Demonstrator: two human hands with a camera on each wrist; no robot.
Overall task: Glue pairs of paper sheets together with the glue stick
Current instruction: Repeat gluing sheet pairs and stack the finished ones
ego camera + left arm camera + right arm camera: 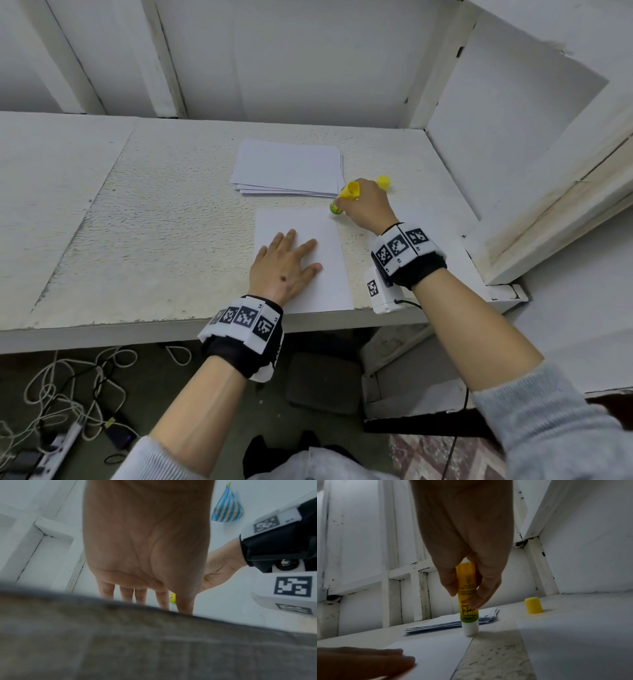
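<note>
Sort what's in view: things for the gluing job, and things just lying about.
For the job: glue stick, yellow cap, sheet under left hand, second sheet, paper stack.
Lying about: striped bag, floor cables, power strip.

One yellow-and-green plastic glue stick (343, 200) is out, with one loose yellow plastic cap (383, 182). One stack of white paper sheets (287, 168) holds several; the exact number cannot be told. Two single white paper sheets (329, 260) lie apart from it (573, 642). Two hands show.

Left wrist view: a blurred dark mass fills the lower half, hiding the fingertips; the glue stick (172, 598) shows only as a sliver
</note>
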